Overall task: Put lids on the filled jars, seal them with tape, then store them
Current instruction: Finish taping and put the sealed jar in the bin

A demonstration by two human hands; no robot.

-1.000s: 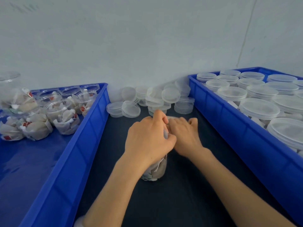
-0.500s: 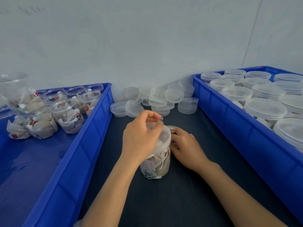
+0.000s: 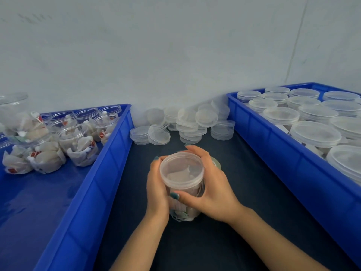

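On the mat [image 3: 254, 212] — our left hand [image 3: 156, 186], right hand [image 3: 214, 189] now curl fingers round the lidded jar [image 3: 181, 170]; taping seems done.

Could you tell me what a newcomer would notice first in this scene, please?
The left hand and right hand clasp a lidded jar at centre. The left bin holds open jars, the right bin capped jars. Loose lids pile against the wall between.

Pale grey wall [image 3: 175, 55], dark tabletop [image 3: 254, 192], soft even light
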